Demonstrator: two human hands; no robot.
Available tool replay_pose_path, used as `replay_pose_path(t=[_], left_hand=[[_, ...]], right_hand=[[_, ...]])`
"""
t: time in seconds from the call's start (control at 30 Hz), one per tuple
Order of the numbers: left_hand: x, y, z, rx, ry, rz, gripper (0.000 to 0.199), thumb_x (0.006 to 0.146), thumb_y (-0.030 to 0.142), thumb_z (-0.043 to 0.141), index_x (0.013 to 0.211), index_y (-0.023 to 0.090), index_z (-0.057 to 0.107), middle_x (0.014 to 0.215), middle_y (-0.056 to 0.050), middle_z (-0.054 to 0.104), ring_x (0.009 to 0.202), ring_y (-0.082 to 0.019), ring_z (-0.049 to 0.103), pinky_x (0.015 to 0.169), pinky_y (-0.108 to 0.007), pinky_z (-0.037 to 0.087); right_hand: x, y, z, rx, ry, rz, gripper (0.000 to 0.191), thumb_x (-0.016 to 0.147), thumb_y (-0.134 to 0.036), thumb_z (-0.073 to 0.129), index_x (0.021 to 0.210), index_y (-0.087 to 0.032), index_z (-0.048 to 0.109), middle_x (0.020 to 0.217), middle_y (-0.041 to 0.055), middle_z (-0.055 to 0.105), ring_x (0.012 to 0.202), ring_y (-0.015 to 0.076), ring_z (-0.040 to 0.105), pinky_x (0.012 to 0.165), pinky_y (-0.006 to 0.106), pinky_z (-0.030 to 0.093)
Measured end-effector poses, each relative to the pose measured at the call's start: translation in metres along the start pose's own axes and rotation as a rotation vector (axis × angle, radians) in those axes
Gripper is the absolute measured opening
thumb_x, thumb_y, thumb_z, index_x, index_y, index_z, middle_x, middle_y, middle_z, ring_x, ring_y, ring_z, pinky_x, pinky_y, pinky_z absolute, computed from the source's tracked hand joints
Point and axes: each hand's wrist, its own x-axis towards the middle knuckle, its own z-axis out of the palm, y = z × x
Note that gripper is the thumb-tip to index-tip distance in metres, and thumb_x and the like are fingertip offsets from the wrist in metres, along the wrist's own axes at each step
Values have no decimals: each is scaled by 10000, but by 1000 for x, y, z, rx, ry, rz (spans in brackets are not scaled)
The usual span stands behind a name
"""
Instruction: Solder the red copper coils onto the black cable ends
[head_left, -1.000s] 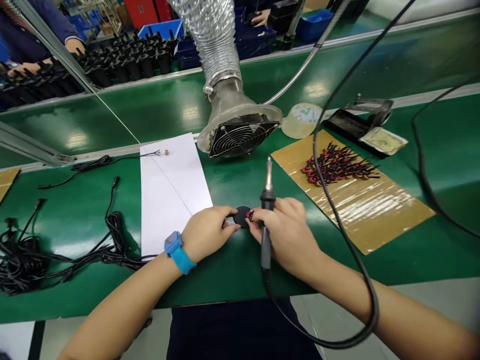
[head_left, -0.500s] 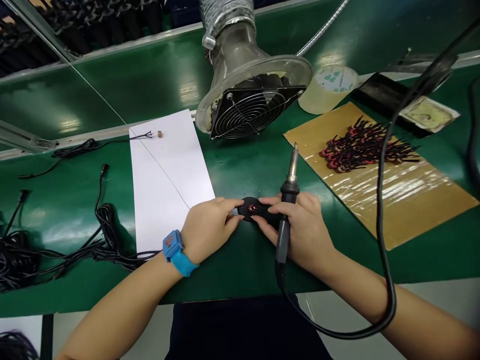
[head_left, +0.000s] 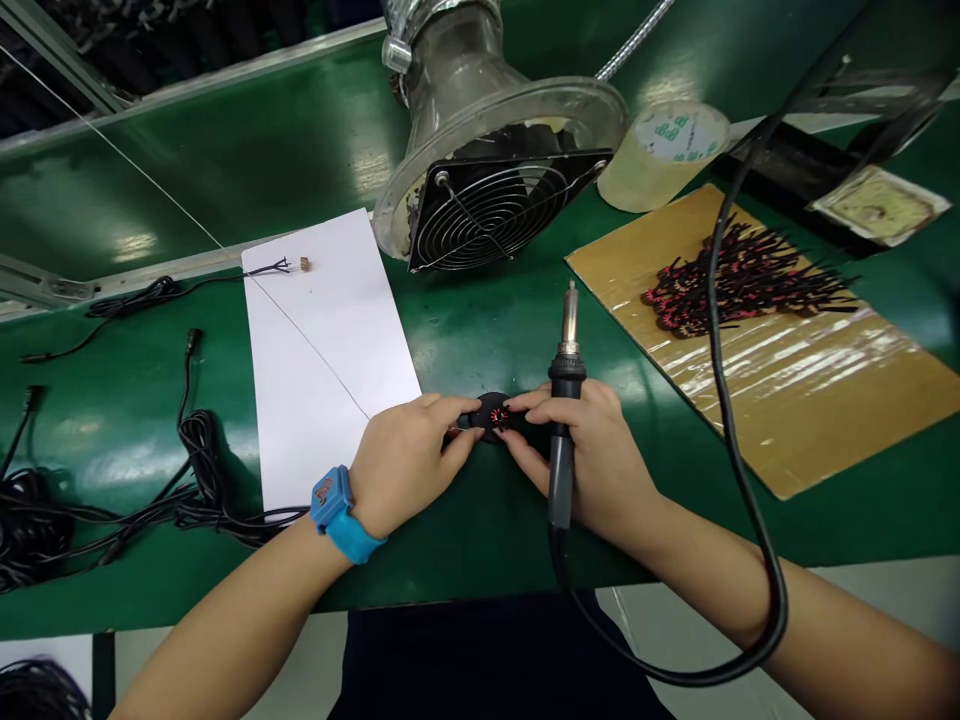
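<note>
Centre frame, the left hand (head_left: 401, 460) pinches a black disc (head_left: 487, 403) between its fingers; the right hand (head_left: 604, 465), fingers wrapped round a soldering iron (head_left: 562, 470), reaches the disc's right edge.

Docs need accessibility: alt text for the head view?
Left hand and right hand meet at a small black disc, the right also holding a soldering iron. Beyond is a fan hood; the green bench has white paper left, red-and-black parts right.
</note>
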Motion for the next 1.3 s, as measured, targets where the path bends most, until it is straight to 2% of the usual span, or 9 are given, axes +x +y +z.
replay_pose_path(t=[0.13, 0.27, 0.4, 0.53, 0.67, 0.8, 0.93, 1.1, 1.3], left_hand=[[2, 3, -2, -13, 58, -14, 269, 895, 315, 487, 1107, 209, 613, 780, -15, 634, 696, -156, 591, 582, -265, 444], [9, 5, -2, 37, 156, 67, 313, 913, 304, 455, 1185, 214, 581, 842, -44, 595, 745, -166, 576, 643, -282, 467], [18, 6, 0, -70, 69, 163, 307, 922, 278, 443, 1193, 240, 584, 914, -46, 589, 846, -162, 586, 758, -291, 494], [23, 3, 2, -146, 12, 159, 272, 912, 255, 463, 1126, 220, 627, 946, -44, 617, 905, -166, 591, 836, -308, 490], [23, -1, 3, -165, 29, 198, 247, 896, 238, 486, 1091, 228, 636, 978, -30, 628, 911, -158, 594, 838, -300, 496], [23, -1, 4, -161, 24, 249, 269, 904, 234, 463, 1132, 232, 605, 997, -37, 614, 923, -157, 591, 821, -301, 498], [23, 1, 3, -161, 33, 263, 234, 913, 238, 440, 1032, 213, 640, 964, -34, 622, 929, -159, 588, 823, -298, 486], [19, 0, 2, -163, 54, 210, 201, 899, 247, 454, 934, 196, 646, 926, -26, 630, 863, -154, 597, 785, -294, 491], [7, 1, 1, -106, 87, 159, 215, 901, 232, 451, 945, 181, 656, 923, -39, 627, 868, -159, 602, 786, -299, 495]], right_hand=[[0, -3, -4, 27, 61, -42, 274, 754, -157, 655, 882, -218, 420, 951, 44, 652, 886, 196, 613, 783, 409, 454], [-1, -6, -5, 47, 95, -143, 268, 743, -111, 656, 850, -224, 436, 976, 39, 650, 936, 198, 599, 800, 427, 483], [-2, -6, -3, 55, 126, -178, 269, 736, -99, 651, 832, -231, 437, 911, 18, 653, 902, 190, 608, 779, 421, 498], [-2, -4, 0, 86, 144, -135, 299, 717, -62, 615, 859, -229, 412, 884, 15, 657, 896, 194, 607, 807, 458, 489], [-1, -4, 1, 122, 142, -111, 306, 709, -39, 552, 878, -238, 391, 875, 4, 652, 896, 189, 607, 816, 462, 483], [1, -6, 1, 121, 168, -119, 311, 721, -76, 598, 882, -238, 387, 837, -2, 643, 856, 174, 613, 805, 433, 491], [2, -7, 2, 149, 160, -122, 316, 728, -84, 609, 897, -233, 387, 824, 3, 641, 834, 166, 611, 794, 422, 489], [1, -8, 3, 163, 145, -101, 312, 734, -96, 617, 903, -239, 396, 825, -10, 645, 833, 160, 612, 810, 416, 474], [0, -7, 5, 130, 119, -86, 341, 734, -102, 633, 937, -243, 399, 844, -4, 645, 842, 169, 613, 819, 425, 454]])
